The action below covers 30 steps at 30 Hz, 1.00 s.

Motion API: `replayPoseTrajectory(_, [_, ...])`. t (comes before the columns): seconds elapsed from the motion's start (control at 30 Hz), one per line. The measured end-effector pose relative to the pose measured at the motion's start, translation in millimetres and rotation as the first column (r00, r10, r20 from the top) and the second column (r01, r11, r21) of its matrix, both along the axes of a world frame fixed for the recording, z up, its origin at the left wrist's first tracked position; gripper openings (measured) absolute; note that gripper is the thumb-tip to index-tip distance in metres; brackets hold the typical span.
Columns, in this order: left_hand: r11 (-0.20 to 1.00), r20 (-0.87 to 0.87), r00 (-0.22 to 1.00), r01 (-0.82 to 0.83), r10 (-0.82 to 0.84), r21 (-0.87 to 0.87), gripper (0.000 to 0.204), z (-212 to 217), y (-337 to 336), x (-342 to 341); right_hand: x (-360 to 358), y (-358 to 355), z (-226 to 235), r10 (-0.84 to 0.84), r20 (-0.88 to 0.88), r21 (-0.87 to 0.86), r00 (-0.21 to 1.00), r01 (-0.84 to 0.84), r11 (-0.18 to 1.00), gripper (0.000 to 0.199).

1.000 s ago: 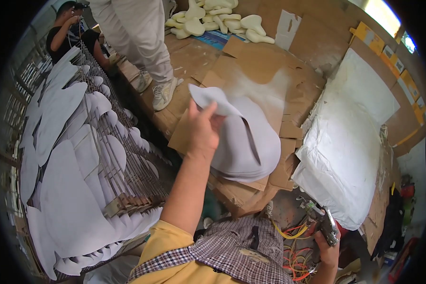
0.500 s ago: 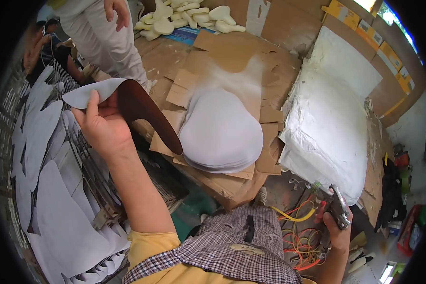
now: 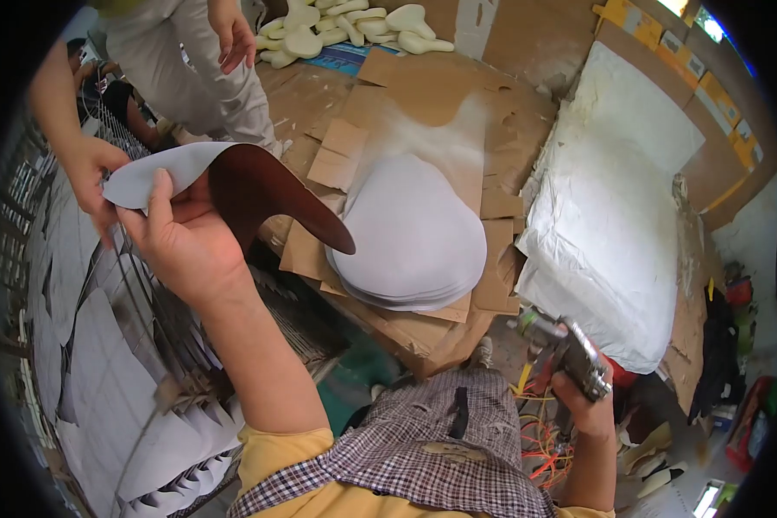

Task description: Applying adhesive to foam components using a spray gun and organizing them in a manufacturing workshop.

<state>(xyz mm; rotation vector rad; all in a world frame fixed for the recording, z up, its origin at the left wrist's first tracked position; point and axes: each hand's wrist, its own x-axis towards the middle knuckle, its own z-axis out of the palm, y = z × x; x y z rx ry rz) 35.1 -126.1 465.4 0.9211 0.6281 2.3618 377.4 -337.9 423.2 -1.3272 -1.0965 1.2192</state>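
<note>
My left hand (image 3: 186,246) grips a curved piece of sheet material (image 3: 259,186), grey on one side and dark brown on the other, held up at the left. Another person's hand (image 3: 86,168) touches the grey end of that piece. My right hand (image 3: 583,401) is low at the right, closed around a metal spray gun (image 3: 570,350). Between them a stack of grey rounded pieces (image 3: 414,233) lies on cardboard sheets (image 3: 423,95).
A wire rack (image 3: 86,345) holding several grey pieces fills the left side. A second person in light trousers (image 3: 186,65) stands at the top left. White paper-covered sheeting (image 3: 613,216) lies at the right, pale foam shapes (image 3: 354,22) at the top, coloured wires (image 3: 544,432) by my right hand.
My left hand has lifted one piece off the grey stack and carried it left toward the rack, where another person's hand now meets it. My right hand kept hold of the spray gun.
</note>
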Motion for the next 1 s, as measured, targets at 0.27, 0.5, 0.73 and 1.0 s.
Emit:
replayPoseTrajectory(0.27, [0.995, -0.023, 0.995, -0.093, 0.093, -0.019, 0.059, -2.2, -1.2, -12.4, 20.5, -8.7, 0.2, -0.245, 0.092, 0.015, 0.965, 0.245, 0.970, 0.054])
replayPoseTrajectory(0.5, [0.997, 0.044, 0.998, -0.032, 0.035, -0.065, 0.058, -37.6, -5.7, 1.4, 28.1, -41.0, 6.0, -0.144, 0.148, -0.134, 0.978, 0.164, 0.977, 0.056])
replayPoseTrajectory(0.73, [0.817, 0.082, 0.991, 0.133, -0.105, -0.561, 0.032, -173.4, 9.8, 18.5, 16.3, -4.0, 9.3, -0.051, 0.071, -0.019, 0.996, 0.052, 0.998, 0.059])
replayPoseTrajectory(1.0, [0.483, -0.232, 0.935, -0.078, -0.269, -0.872, 0.025, -323.4, 7.6, 25.4, 33.0, -15.8, 11.7, 0.072, 0.160, -0.161, 0.984, -0.046, 0.986, 0.054])
